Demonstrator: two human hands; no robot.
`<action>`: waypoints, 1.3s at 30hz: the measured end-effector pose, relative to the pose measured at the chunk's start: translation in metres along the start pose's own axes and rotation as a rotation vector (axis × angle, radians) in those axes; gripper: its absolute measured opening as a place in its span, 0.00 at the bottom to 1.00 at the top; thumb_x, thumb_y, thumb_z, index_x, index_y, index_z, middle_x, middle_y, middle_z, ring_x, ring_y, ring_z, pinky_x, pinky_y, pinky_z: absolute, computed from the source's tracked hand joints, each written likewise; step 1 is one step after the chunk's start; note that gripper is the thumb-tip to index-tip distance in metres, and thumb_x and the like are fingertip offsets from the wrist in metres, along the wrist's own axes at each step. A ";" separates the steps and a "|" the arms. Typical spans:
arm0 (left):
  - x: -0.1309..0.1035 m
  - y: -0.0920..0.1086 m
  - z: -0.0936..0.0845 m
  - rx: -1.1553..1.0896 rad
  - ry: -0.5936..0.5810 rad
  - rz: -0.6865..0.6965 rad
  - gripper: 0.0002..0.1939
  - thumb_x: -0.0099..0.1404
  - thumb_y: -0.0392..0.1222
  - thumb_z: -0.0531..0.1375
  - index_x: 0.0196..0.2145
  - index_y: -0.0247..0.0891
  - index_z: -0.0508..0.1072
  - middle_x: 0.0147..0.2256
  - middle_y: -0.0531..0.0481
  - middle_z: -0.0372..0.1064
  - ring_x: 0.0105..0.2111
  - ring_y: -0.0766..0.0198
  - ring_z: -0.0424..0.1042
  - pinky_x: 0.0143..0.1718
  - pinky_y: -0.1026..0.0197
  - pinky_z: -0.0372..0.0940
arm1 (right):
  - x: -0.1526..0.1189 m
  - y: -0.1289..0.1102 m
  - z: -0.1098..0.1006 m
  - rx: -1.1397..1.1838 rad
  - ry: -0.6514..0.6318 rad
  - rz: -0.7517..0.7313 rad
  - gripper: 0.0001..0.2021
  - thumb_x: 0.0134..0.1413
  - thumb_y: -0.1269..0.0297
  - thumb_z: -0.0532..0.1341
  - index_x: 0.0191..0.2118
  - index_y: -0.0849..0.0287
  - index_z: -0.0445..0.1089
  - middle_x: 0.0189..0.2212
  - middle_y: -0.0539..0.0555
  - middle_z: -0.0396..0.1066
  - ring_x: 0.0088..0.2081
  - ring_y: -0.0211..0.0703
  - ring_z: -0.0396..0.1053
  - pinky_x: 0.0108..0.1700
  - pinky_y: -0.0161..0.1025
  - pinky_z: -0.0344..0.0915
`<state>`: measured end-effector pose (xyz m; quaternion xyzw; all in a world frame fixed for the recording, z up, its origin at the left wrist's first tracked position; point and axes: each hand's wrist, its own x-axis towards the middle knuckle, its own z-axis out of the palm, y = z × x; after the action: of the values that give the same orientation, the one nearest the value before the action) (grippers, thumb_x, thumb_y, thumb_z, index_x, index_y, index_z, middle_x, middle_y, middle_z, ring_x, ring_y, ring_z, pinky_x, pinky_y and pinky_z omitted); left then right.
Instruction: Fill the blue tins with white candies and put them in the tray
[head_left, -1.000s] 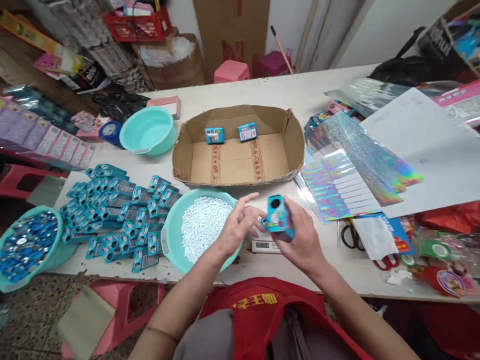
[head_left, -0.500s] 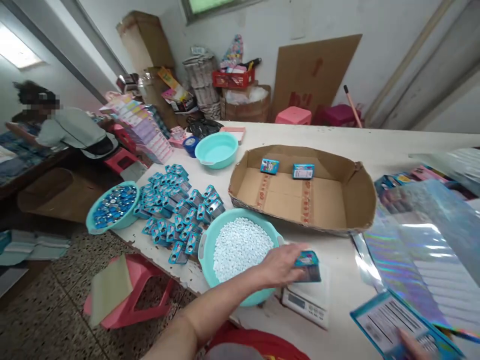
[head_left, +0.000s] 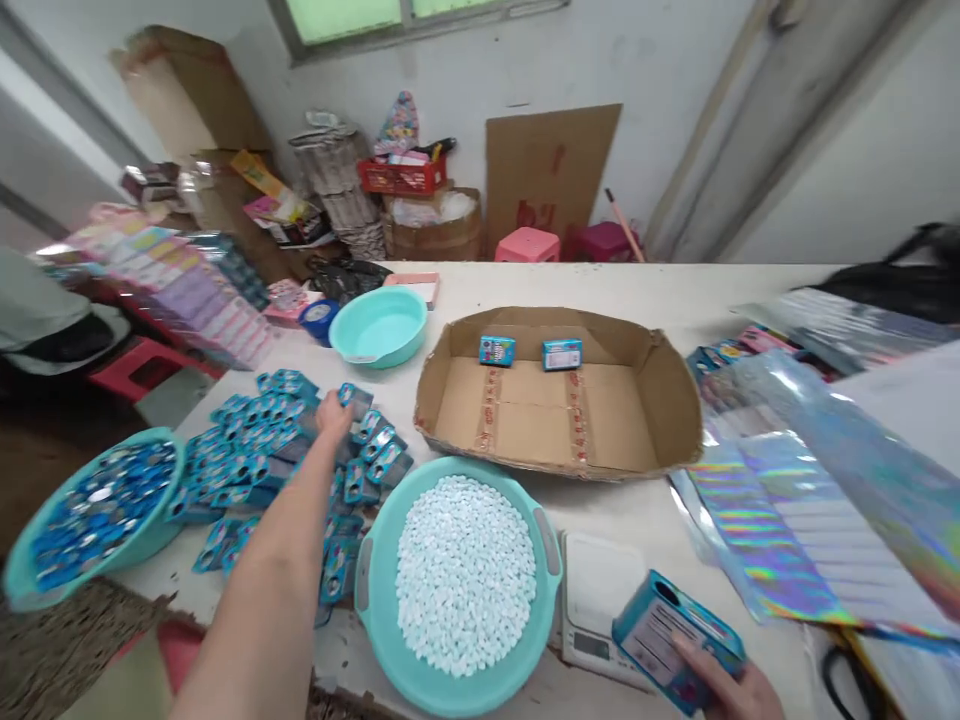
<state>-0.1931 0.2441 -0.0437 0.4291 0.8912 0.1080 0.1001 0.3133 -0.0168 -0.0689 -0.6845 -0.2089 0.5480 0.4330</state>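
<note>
My left hand (head_left: 332,416) reaches into a cluster of small blue boxes with clear sides (head_left: 259,430) and has its fingers closed on one small blue box (head_left: 355,399) at the cluster's far side. At lower right, my right hand (head_left: 731,685) grips a blue printed box (head_left: 679,640), tilted, with a dark round hole in its top end. That box hangs beside a white digital scale (head_left: 604,585); the scale's plate carries nothing. Between my arms stands a turquoise basin (head_left: 546,600) full of small white pellets (head_left: 465,575).
Beyond the basin lies a shallow cardboard box (head_left: 525,420) holding two blue boxes. A basin of blue round pieces (head_left: 109,510) sits at far left, and another turquoise basin (head_left: 379,325) behind the cluster. Shiny holographic sheets (head_left: 795,520) and black scissor handles (head_left: 847,680) lie right.
My left hand has moved from above the scale to the cluster at left. My right hand has brought its box inward, near the scale. The view has turned right and down.
</note>
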 end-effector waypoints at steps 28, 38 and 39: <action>-0.297 -0.028 0.101 -0.072 -0.582 0.488 0.09 0.58 0.47 0.57 0.31 0.40 0.71 0.34 0.47 0.67 0.38 0.55 0.68 0.37 0.58 0.61 | -0.021 -0.018 0.104 -0.175 -0.366 -0.202 0.24 0.35 0.49 0.70 0.38 0.57 0.68 0.31 0.51 0.72 0.31 0.46 0.69 0.33 0.41 0.69; -0.293 0.011 0.030 -1.493 -0.427 -0.231 0.15 0.50 0.51 0.62 0.24 0.38 0.63 0.19 0.57 0.60 0.15 0.71 0.57 0.16 0.68 0.51 | -0.022 0.003 0.160 -0.594 -0.535 -0.735 0.15 0.48 0.54 0.63 0.39 0.57 0.68 0.36 0.55 0.71 0.39 0.50 0.70 0.42 0.45 0.66; -0.294 0.017 0.024 -1.561 -0.393 -0.229 0.14 0.51 0.50 0.62 0.24 0.38 0.63 0.19 0.56 0.61 0.16 0.71 0.60 0.17 0.68 0.55 | -0.024 0.004 0.163 -0.613 -0.551 -0.767 0.14 0.49 0.55 0.62 0.39 0.57 0.68 0.36 0.55 0.71 0.40 0.50 0.69 0.42 0.45 0.66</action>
<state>0.0060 0.0263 -0.0370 0.1532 0.5636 0.6100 0.5355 0.1536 0.0219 -0.0631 -0.4857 -0.6978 0.4240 0.3120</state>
